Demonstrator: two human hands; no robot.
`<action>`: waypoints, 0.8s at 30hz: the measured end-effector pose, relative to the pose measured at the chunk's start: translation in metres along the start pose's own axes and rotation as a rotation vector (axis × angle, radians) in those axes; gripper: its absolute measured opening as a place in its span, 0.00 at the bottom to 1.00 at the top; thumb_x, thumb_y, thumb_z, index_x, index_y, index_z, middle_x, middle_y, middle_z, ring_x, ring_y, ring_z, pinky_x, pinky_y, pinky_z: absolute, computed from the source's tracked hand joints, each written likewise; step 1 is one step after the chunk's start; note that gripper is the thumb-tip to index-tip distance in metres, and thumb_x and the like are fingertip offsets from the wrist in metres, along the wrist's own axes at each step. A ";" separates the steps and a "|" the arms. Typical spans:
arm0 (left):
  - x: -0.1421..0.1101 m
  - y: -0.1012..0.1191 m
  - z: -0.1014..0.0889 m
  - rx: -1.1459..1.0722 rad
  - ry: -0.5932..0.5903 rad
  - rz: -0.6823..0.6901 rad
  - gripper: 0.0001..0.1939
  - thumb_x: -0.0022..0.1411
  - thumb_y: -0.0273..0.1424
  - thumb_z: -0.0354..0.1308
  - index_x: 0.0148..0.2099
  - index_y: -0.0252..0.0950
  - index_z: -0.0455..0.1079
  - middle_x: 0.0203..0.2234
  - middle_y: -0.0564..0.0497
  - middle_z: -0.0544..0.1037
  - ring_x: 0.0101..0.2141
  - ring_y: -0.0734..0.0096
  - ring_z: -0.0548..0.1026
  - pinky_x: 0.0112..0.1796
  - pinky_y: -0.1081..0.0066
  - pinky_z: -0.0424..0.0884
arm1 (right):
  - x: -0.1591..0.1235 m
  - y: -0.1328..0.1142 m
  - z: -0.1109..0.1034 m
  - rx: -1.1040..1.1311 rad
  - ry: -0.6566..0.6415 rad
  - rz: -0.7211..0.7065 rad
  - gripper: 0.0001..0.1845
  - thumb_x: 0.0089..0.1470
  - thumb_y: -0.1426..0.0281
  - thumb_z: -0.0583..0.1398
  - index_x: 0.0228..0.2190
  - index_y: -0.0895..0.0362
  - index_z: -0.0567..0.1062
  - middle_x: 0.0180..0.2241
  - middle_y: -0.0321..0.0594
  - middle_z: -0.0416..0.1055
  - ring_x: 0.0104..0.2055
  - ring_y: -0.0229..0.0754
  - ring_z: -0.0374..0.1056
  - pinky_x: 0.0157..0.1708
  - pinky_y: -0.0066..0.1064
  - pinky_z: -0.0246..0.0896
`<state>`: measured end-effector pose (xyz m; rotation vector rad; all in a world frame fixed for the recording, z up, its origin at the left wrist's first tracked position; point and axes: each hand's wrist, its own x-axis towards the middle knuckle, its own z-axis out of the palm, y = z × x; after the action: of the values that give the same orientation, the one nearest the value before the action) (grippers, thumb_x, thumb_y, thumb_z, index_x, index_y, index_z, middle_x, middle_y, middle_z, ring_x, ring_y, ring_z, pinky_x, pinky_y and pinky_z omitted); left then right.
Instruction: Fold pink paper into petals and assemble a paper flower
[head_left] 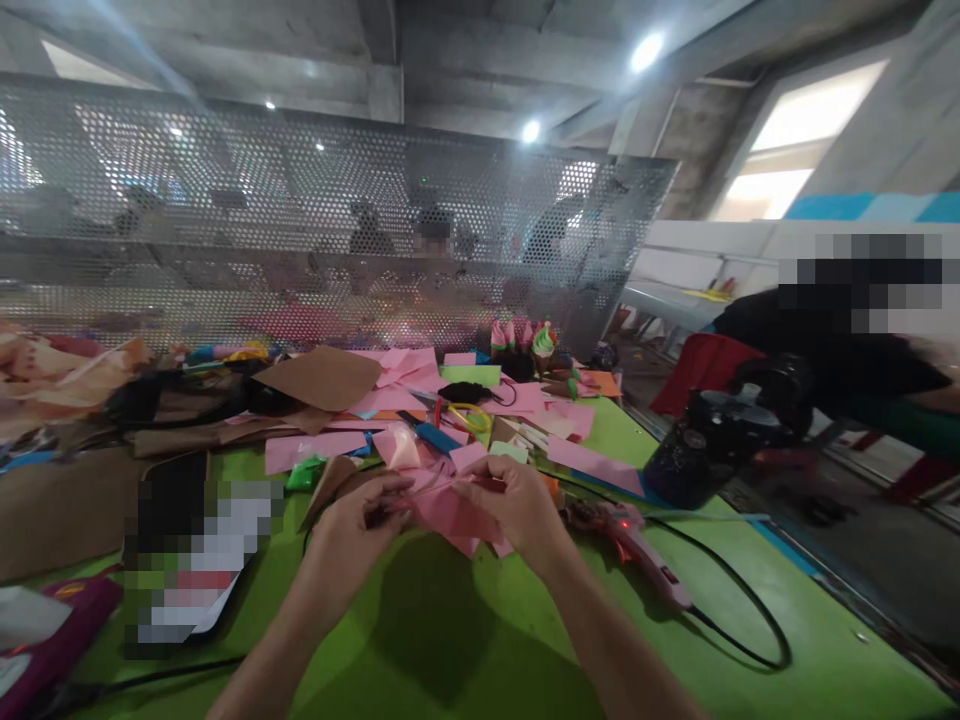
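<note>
My left hand (358,525) and my right hand (521,505) meet low over the green table (600,620). Each has its fingers pinched on a thin piece of pink paper (433,486) stretched between them. Just beneath and behind the fingertips lie more pink sheets (461,525), some of them creased. A pink hot glue gun (652,560) with a glowing red light rests to the right of my right hand. Brown paper (330,482) lies just behind my left hand, beside a small green packet (306,473).
A black camera (731,430) stands at the table's right edge. Phones or similar flat devices (169,480) lie at left, partly blurred out. Small cone ornaments (544,345) stand at the back before a perforated metal screen (300,230). Another person (840,340) sits at right.
</note>
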<state>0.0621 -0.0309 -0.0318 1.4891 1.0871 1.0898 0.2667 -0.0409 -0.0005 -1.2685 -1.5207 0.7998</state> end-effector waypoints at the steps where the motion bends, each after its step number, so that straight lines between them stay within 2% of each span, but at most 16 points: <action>1: 0.001 0.000 -0.001 -0.010 0.004 -0.001 0.19 0.50 0.35 0.63 0.45 0.35 0.76 0.46 0.44 0.79 0.43 0.56 0.78 0.46 0.59 0.73 | 0.001 0.000 -0.001 0.027 0.005 0.024 0.11 0.45 0.61 0.66 0.26 0.57 0.78 0.27 0.38 0.76 0.31 0.43 0.70 0.31 0.29 0.61; 3: 0.001 0.001 -0.002 -0.056 0.000 -0.012 0.19 0.49 0.35 0.64 0.44 0.35 0.76 0.46 0.43 0.79 0.41 0.56 0.78 0.46 0.58 0.73 | 0.002 0.000 -0.003 0.067 0.014 0.066 0.12 0.44 0.61 0.66 0.26 0.58 0.78 0.26 0.38 0.75 0.30 0.42 0.68 0.30 0.29 0.60; 7: 0.000 0.003 -0.002 -0.147 -0.017 -0.061 0.23 0.49 0.36 0.65 0.47 0.34 0.73 0.38 0.45 0.81 0.37 0.60 0.79 0.43 0.60 0.74 | 0.003 -0.002 -0.003 0.115 0.028 0.114 0.14 0.42 0.60 0.67 0.26 0.58 0.77 0.24 0.36 0.73 0.28 0.40 0.66 0.28 0.28 0.58; 10: -0.002 0.007 -0.001 -0.136 -0.007 -0.055 0.24 0.49 0.35 0.66 0.49 0.34 0.72 0.38 0.46 0.81 0.38 0.63 0.78 0.43 0.63 0.73 | 0.002 -0.002 -0.002 0.125 0.048 0.140 0.15 0.41 0.59 0.67 0.26 0.59 0.77 0.24 0.36 0.72 0.27 0.40 0.65 0.28 0.29 0.57; 13: -0.003 0.009 0.000 -0.083 0.012 0.007 0.21 0.49 0.34 0.65 0.47 0.35 0.73 0.39 0.47 0.80 0.36 0.65 0.77 0.41 0.64 0.73 | 0.002 -0.001 -0.002 0.146 0.044 0.146 0.16 0.41 0.58 0.67 0.27 0.59 0.77 0.25 0.36 0.72 0.28 0.39 0.64 0.29 0.28 0.57; 16: -0.002 0.007 0.001 -0.089 0.010 0.048 0.17 0.49 0.32 0.64 0.43 0.35 0.74 0.41 0.46 0.79 0.39 0.62 0.77 0.43 0.62 0.73 | 0.002 0.000 -0.002 0.170 0.023 0.152 0.17 0.41 0.58 0.68 0.27 0.60 0.77 0.24 0.35 0.71 0.27 0.38 0.63 0.29 0.28 0.57; 19: 0.000 0.003 0.001 -0.159 0.020 0.031 0.15 0.48 0.31 0.63 0.41 0.35 0.75 0.42 0.45 0.79 0.41 0.59 0.77 0.44 0.60 0.73 | 0.002 0.001 -0.002 0.190 0.005 0.162 0.18 0.41 0.58 0.68 0.27 0.60 0.77 0.24 0.34 0.70 0.27 0.37 0.62 0.29 0.27 0.56; 24: 0.001 0.001 0.000 -0.256 0.022 -0.015 0.12 0.48 0.32 0.64 0.38 0.35 0.76 0.42 0.45 0.79 0.40 0.61 0.77 0.42 0.62 0.75 | 0.002 -0.001 -0.001 0.198 -0.008 0.170 0.17 0.42 0.58 0.68 0.27 0.60 0.77 0.24 0.34 0.69 0.28 0.37 0.62 0.30 0.27 0.55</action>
<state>0.0621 -0.0297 -0.0303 1.2670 0.9337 1.1893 0.2672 -0.0395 0.0009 -1.2582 -1.3161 1.0397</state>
